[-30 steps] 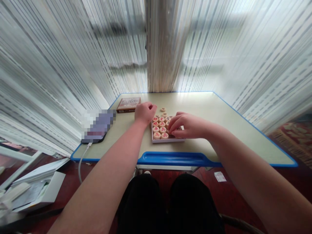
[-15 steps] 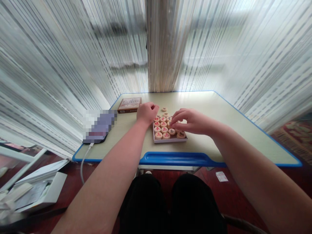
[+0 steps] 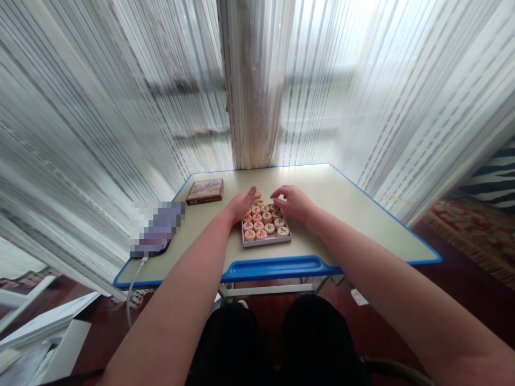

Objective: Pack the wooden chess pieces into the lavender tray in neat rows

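Observation:
A shallow white box near the table's front holds rows of round wooden Chinese chess pieces with red and dark characters. My left hand is at the box's far left corner, thumb raised and fingers reaching past the far edge. One loose-looking piece shows between my hands, partly hidden. My right hand is at the far right corner, fingers bent, with a gap between thumb and forefinger. Its thumb is close to a dark-lettered piece; whether they touch I cannot tell.
A brown picture-covered box lies at the table's back left. In front of it, a blurred-out phone-like device has a white cable hanging over the edge. A blue tray groove runs along the front. Striped curtains hang behind.
My right hand has moved from above the box's right side to its far corner. My left hand has gone from closed to open with its thumb up. The view has shifted.

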A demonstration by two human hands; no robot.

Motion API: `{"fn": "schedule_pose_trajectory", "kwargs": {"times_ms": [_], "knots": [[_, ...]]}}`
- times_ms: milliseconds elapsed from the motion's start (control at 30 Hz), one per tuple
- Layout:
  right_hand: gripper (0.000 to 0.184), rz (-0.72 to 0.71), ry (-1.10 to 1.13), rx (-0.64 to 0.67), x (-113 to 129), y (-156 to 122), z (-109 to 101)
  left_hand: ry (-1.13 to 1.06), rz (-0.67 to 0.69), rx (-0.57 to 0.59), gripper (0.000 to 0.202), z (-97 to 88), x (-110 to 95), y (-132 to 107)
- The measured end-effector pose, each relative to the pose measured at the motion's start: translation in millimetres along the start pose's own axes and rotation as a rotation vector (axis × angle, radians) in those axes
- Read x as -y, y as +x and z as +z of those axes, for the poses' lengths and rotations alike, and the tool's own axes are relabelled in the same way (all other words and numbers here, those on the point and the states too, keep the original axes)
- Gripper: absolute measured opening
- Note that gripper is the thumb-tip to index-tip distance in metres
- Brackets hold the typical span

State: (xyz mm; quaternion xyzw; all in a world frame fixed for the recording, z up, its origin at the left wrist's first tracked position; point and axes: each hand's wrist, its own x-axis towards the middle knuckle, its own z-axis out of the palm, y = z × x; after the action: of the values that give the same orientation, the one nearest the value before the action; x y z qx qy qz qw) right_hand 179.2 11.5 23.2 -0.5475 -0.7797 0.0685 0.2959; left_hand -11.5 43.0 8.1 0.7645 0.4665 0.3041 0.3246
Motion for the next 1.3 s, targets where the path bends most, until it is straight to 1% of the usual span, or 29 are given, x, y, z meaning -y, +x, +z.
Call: {"fn": "schedule_pose_trajectory", "kwargs": {"times_ms": [67, 133, 200, 267, 367, 467, 533, 633, 733, 833, 933, 1000, 1067, 1133, 1200, 1300], "knots": [[0.023, 0.035, 0.004, 0.020, -2.8, 1.8, 2.5, -0.006, 0.008, 0.001, 0.082, -0.5, 1.4, -0.1], [0.024, 0.071, 0.031, 0.027, -4.8, 3.4, 3.8, -0.013, -0.011, -0.018, 0.083, -1.0, 3.0, 0.2], [0.026, 0.076, 0.073, 0.050, -6.1, 4.5, 4.2, -0.011, -0.039, -0.034, 0.085, -1.6, 3.6, 0.3], [0.027, 0.023, 0.102, 0.103, -6.2, 4.5, 4.1, -0.025, -0.049, -0.022, 0.087, -2.1, 2.4, -0.4], [0.030, -0.092, 0.092, 0.203, -5.0, 3.8, 3.9, -0.073, -0.028, 0.016, 0.086, -2.2, -2.2, -2.1], [0.036, -0.119, 0.048, 0.260, -4.6, 4.7, 4.5, -0.077, -0.022, 0.033, 0.084, -1.1, -5.4, -2.6], [0.041, -0.086, 0.003, 0.230, -6.1, 6.7, 5.0, -0.071, -0.028, 0.027, 0.083, 0.3, -4.4, -1.4], [0.043, -0.024, -0.091, 0.133, -10.6, 9.5, 4.5, -0.066, -0.024, 0.017, 0.080, 1.8, 0.8, 1.7], [0.036, 0.061, -0.163, 0.073, -14.9, 10.9, 2.6, -0.042, -0.008, 0.021, 0.078, 1.6, 5.5, 3.9], [0.030, 0.154, -0.179, 0.048, -17.5, 11.3, 0.8, -0.039, -0.004, 0.002, 0.077, 0.5, 7.0, 4.5], [0.026, 0.195, -0.141, 0.038, -17.4, 11.0, -0.6, -0.065, -0.025, -0.018, 0.079, -0.2, 6.9, 4.5], [0.027, 0.190, -0.108, 0.036, -15.6, 10.1, -1.8, -0.069, -0.034, -0.025, 0.079, -0.1, 6.7, 4.4], [0.027, 0.171, -0.099, 0.068, -13.1, 9.2, -3.8, -0.074, -0.035, -0.034, 0.080, 0.6, 6.3, 4.4], [0.025, 0.157, -0.117, 0.128, -11.1, 9.0, -6.0, -0.089, -0.038, -0.047, 0.080, 1.3, 5.9, 4.5], [0.023, 0.167, -0.145, 0.166, -10.8, 9.5, -8.0, -0.103, -0.036, -0.054, 0.080, 1.8, 5.8, 4.7], [0.023, 0.183, -0.168, 0.148, -12.4, 9.7, -11.4, -0.114, -0.021, -0.044, 0.081, 1.7, 6.1, 5.0]]}}
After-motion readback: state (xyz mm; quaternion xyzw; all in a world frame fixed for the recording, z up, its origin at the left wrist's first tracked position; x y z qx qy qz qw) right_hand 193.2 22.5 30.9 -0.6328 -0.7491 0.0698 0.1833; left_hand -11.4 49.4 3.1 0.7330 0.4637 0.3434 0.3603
